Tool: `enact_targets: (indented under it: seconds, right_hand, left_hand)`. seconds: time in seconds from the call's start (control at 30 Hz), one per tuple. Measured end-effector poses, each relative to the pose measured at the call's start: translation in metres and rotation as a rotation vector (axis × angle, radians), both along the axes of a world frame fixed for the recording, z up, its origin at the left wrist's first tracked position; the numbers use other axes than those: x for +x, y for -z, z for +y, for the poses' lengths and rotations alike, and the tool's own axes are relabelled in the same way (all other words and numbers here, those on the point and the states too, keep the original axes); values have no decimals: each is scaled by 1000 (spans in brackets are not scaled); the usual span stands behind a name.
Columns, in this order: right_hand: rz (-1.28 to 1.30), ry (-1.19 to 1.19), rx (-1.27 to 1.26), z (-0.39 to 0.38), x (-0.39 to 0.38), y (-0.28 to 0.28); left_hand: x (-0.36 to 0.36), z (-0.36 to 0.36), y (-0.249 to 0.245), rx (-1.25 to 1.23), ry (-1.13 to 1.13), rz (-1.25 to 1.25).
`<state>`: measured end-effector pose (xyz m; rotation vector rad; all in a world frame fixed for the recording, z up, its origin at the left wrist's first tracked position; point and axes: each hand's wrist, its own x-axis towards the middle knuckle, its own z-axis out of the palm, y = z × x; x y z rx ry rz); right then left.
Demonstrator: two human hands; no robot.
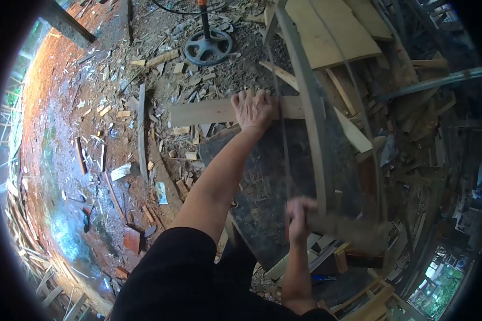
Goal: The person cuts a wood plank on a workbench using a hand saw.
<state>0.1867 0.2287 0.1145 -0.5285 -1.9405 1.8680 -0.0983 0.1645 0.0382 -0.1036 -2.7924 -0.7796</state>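
Note:
A flat wooden plank (198, 113) lies crosswise over the far end of a dark work surface (257, 182), its left end jutting past the edge. My left hand (251, 109) presses on it from above, fingers curled over the far side. Just right of that hand, the thin blade of a wooden frame saw (309, 101) crosses the plank. Closer to my body, my right hand (299, 216) is closed around the near end of the saw, slightly smeared by motion. The saw's near crosspiece is blurred too. How deep the blade sits in the wood cannot be made out.
Pale boards (332, 32) are stacked at the far right, with offcuts below them. A spoked black wheel (209, 47) on an orange-topped pole stands beyond the plank. Wood scraps litter the reddish ground (64, 160) at left. More lumber (369, 299) lies near right.

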Motion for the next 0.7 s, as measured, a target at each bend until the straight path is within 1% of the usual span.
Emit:
enact_targets:
  seconds: [0.07, 0.1, 0.17, 0.23, 0.27, 0.33, 0.37, 0.43, 0.47, 0.53, 0.57, 0.63, 0.67, 0.7]
  right_hand:
    - [158, -46, 38, 0, 30, -5]
    - [147, -43, 40, 2, 32, 0]
    - [-3, -68, 30, 5, 29, 11]
    - [-97, -12, -1, 7, -19, 22]
    - [-97, -9, -9, 5, -34, 21]
    - [36, 22, -132, 4, -60, 11]
    - [42, 25, -125, 2, -54, 6]
    - [-22, -70, 32, -2, -29, -4]
    - [-6, -78, 42, -2, -19, -7]
    - [138, -72, 6, -4, 4, -7]
    - [136, -70, 11, -1, 1, -2]
    - [4, -57, 92, 3, -8, 16]
    - [-47, -72, 141, 6, -26, 31]
    - [-61, -69, 131, 3, -18, 32]
  left_hand:
    - [-4, 0, -3, 24, 14, 3]
    - [-1, -1, 0, 25, 35, -2]
    - [2, -2, 2, 45, 53, -1]
    - [3, -5, -1, 67, 72, 37]
    - [4, -6, 1, 59, 76, 36]
    - [-4, -4, -1, 28, -11, 54]
    - [-2, -2, 0, 35, -7, 60]
    - [1, 0, 1, 31, 23, 62]
    - [-5, -1, -2, 41, 15, 79]
    - [-4, -3, 0, 34, 41, -33]
    - [-3, -3, -3, 39, 44, -36]
    - [2, -7, -11, 46, 102, -56]
    - [2, -7, -3, 50, 108, 9]
    - [11, -10, 1, 42, 112, -5]
